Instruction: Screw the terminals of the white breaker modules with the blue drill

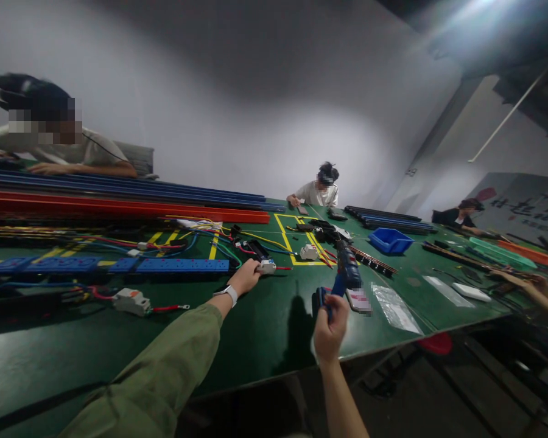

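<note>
- The left hand [246, 277] reached over the middle of the tabletop [265, 328], fingers curled on the near end of a small white breaker [268, 266].
- The right hand [329, 331], nearer the front edge, gripped a blue driver [346, 277].
- The driver's long axis pointed toward the far edge. The breaker lay to its left, closest to the left hand.

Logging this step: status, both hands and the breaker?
Left hand holds white breaker on green table. Right hand grips blue power screwdriver, raised off table. Red wire beside breaker.
</note>
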Demonstrator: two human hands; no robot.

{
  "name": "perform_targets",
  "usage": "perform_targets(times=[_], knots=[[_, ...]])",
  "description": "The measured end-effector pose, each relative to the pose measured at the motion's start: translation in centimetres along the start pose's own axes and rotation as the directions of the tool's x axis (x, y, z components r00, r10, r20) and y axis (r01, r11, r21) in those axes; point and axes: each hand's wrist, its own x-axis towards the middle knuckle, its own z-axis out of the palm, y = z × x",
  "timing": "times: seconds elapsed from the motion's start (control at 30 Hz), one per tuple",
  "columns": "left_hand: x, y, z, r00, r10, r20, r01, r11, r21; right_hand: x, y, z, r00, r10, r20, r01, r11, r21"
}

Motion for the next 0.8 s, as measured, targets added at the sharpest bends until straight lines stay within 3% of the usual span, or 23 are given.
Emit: perform_targets(times=[0.07, 0.13, 0.23, 0.33, 0.43, 0.67, 0.8], knots=[[-0.1, 0.1, -0.1, 1.000, -0.010, 0.007, 0.010, 1.000, -0.020, 2.3, -2.1, 3.5, 0.978, -0.163, 0.131, 0.164, 0.986, 0.001], [-0.2, 0.2, -0.3, 1.000, 0.000, -0.005, 0.000, 0.999, -0.035, 4.9, -3.2, 7.2, 0.923, -0.244, 0.297, 0.265, 0.964, -0.032], [-0.2, 0.3, -0.6, 0.999, 0.043, -0.032, -0.044, 0.998, -0.045, 7.7, -2.8, 11.8, 0.860, -0.215, 0.463, 0.306, 0.943, -0.129], [0.0, 0.2, -0.8, 0.999, 0.046, -0.026, -0.048, 0.997, -0.054, 8.3, -1.2, 14.5, 0.835, -0.146, 0.531, 0.316, 0.917, -0.245], [0.2, 0.1, -0.9, 0.999, 0.050, -0.021, -0.052, 0.996, -0.077, 8.0, 0.1, 15.5, 0.832, -0.160, 0.531, 0.346, 0.898, -0.271], [-0.4, 0.6, -0.6, 0.995, 0.085, -0.056, -0.088, 0.994, -0.059, 7.8, 0.7, 15.3, 0.802, -0.235, 0.549, 0.384, 0.907, -0.173], [-2.0, 0.8, -2.8, 0.981, 0.161, -0.108, -0.159, 0.987, 0.034, 7.9, 0.9, 15.3, 0.802, -0.212, 0.559, 0.362, 0.916, -0.172]])
